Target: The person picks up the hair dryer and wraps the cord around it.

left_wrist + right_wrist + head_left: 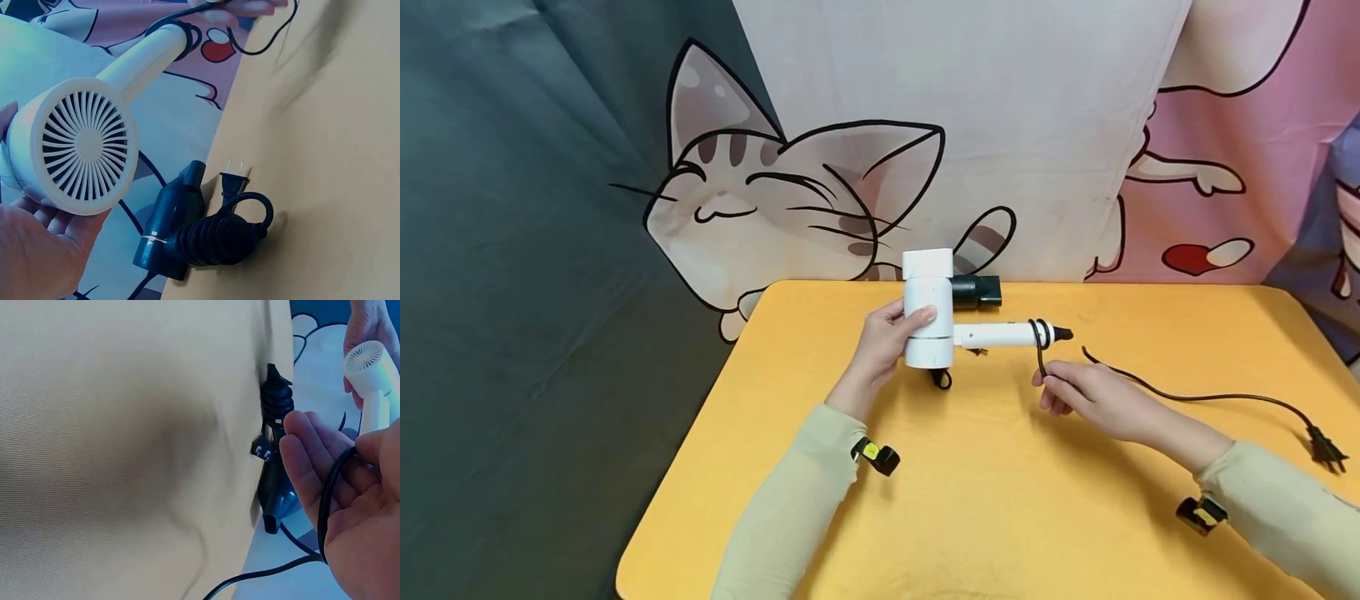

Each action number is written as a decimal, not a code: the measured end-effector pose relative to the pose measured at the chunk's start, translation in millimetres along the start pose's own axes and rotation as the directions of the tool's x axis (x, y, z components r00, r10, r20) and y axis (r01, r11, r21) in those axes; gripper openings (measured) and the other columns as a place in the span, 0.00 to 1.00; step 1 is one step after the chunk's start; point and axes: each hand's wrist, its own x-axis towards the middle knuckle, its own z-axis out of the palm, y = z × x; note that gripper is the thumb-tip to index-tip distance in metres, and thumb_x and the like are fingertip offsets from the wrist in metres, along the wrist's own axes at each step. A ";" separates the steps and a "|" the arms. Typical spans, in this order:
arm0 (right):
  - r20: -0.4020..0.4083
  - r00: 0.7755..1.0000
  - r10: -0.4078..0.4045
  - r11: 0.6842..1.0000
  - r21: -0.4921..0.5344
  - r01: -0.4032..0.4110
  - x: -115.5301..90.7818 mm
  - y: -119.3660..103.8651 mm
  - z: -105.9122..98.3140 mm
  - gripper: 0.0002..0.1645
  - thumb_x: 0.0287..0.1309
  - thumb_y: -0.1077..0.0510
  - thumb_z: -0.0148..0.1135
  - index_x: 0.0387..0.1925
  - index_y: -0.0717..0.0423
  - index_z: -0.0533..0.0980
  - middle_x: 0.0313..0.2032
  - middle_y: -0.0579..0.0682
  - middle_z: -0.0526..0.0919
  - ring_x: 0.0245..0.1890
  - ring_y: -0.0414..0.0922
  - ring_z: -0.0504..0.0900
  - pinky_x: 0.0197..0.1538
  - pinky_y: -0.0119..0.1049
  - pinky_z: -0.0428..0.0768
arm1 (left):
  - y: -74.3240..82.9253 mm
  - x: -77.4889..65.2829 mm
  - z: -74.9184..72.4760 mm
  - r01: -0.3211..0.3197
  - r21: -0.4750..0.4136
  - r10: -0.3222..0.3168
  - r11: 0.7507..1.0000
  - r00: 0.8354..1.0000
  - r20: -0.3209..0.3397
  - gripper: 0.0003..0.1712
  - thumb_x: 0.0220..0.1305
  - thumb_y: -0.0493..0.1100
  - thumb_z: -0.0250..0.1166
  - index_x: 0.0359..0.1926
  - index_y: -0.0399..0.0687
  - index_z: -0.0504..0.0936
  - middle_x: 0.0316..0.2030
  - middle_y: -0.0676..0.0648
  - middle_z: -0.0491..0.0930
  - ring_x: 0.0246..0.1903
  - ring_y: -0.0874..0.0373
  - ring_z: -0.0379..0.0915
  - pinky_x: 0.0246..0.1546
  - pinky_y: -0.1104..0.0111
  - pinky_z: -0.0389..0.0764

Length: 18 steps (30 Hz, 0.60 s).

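A white hair dryer (928,304) is held above the yellow table by my left hand (874,343), thumb across its barrel. Its handle points right, and a black cord (1217,397) is looped around the handle's end. The right hand (1093,398) pinches the cord just below those loops. From there the cord trails right to a two-pin plug (1327,450). In the left wrist view, the round slotted grille (89,145) faces the camera. The right wrist view has the cord crossing the right palm (369,519).
Behind the white dryer, near the table's (970,517) back edge, lies a black hair dryer (981,292), partly hidden in the head view. Its coiled cord (222,239) and plug (234,184) show in the left wrist view. A cat-printed cloth (1037,125) hangs behind the table.
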 end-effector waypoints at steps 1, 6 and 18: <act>0.004 1.000 -0.005 1.000 -0.008 0.005 0.1 1.2 1.1 0.12 0.83 0.65 0.50 0.48 0.56 0.81 0.34 0.38 0.86 0.34 0.35 0.86 0.38 0.34 0.87 | -0.4 -0.2 0.6 0.008 -0.008 -0.008 1.000 1.000 0.000 0.28 0.70 0.42 0.73 0.67 0.38 0.82 0.54 0.33 0.87 0.44 0.50 0.87 0.47 0.57 0.90; 0.019 0.999 -0.030 0.999 -0.010 0.031 2.0 5.4 2.1 0.13 0.82 0.65 0.50 0.47 0.56 0.82 0.35 0.40 0.88 0.37 0.34 0.87 0.41 0.33 0.87 | -1.2 -0.6 2.5 0.029 -0.047 -0.028 0.998 1.000 0.006 0.28 0.71 0.42 0.71 0.68 0.37 0.81 0.55 0.34 0.86 0.45 0.49 0.86 0.48 0.55 0.90; 0.068 0.996 0.055 0.886 0.457 -0.080 8.5 26.1 2.1 0.20 0.85 0.61 0.48 0.57 0.75 0.79 0.45 0.64 0.89 0.45 0.52 0.90 0.49 0.39 0.89 | 4.0 -3.7 5.5 0.057 -0.151 -0.051 0.987 0.998 0.046 0.27 0.72 0.41 0.67 0.68 0.32 0.79 0.48 0.41 0.86 0.41 0.54 0.84 0.40 0.63 0.88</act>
